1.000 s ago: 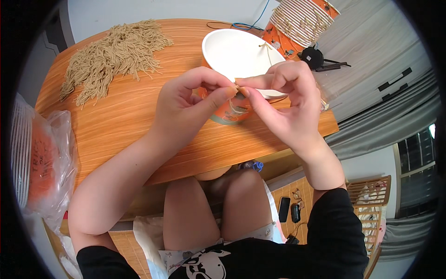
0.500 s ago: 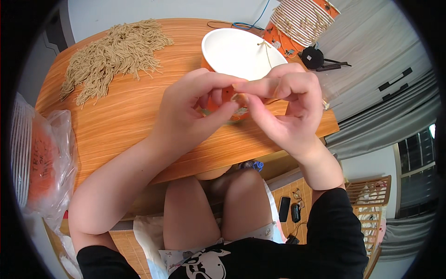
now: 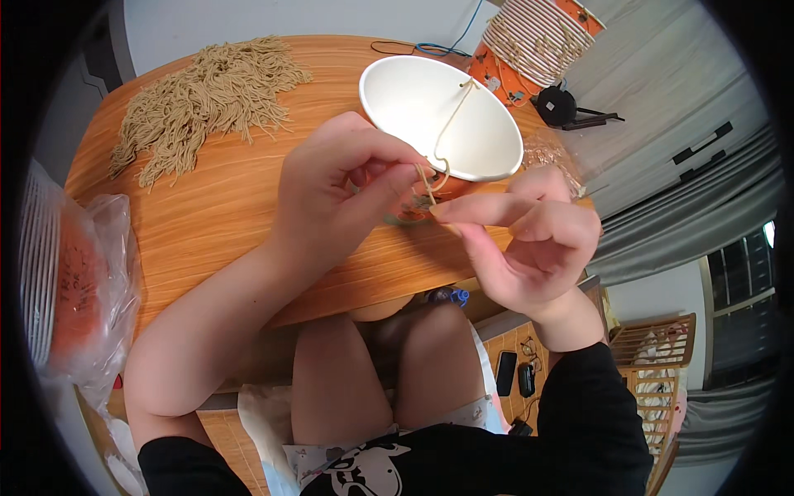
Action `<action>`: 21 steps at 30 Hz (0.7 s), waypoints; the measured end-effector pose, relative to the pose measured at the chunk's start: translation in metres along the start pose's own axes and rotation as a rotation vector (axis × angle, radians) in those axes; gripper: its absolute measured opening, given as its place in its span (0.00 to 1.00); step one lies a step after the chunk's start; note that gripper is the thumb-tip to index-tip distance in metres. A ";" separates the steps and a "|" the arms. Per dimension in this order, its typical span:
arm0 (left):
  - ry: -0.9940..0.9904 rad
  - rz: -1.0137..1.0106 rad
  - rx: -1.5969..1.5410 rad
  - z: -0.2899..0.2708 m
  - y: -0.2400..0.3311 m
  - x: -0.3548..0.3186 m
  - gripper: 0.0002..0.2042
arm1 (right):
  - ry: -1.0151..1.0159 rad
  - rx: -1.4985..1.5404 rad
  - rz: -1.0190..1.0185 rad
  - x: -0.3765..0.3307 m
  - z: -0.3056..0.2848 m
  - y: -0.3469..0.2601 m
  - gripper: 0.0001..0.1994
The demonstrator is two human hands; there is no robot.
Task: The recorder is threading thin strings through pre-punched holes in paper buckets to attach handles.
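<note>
We are watching the left hand pinching a thin tan string between thumb and fingertips, just in front of the white paper cup. The string is running up across the cup's open mouth to its far rim. The right hand is hovering beside it, forefinger extended toward the string, other fingers loosely curled. A heap of tan strings is lying well apart on the wooden table.

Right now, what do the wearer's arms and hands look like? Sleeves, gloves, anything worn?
Both hands are bare: left hand, right hand, no gloves, and no rings or watch that I can see. The left forearm is uncovered up to a short black sleeve. The right arm wears a long black sleeve ending at the wrist.
</note>
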State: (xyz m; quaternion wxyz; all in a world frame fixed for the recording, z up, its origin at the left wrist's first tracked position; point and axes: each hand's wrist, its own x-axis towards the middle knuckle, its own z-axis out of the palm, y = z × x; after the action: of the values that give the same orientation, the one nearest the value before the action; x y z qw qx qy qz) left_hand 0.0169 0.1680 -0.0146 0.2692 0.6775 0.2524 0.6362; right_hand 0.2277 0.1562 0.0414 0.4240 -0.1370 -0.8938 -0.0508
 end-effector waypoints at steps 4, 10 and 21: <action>-0.008 0.056 0.118 -0.002 0.000 0.002 0.03 | -0.043 0.113 0.115 -0.005 0.006 0.001 0.21; 0.009 0.028 0.098 -0.002 -0.002 0.002 0.03 | 0.031 0.186 0.108 -0.005 0.009 0.009 0.20; 0.036 0.111 0.196 0.000 0.000 0.001 0.11 | 0.075 -0.097 0.201 0.001 0.012 0.020 0.18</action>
State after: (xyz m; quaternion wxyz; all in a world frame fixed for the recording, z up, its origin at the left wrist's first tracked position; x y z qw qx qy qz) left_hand 0.0171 0.1690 -0.0135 0.1614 0.7020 0.2802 0.6345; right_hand 0.2240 0.1783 0.0345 0.4530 -0.2443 -0.8556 -0.0561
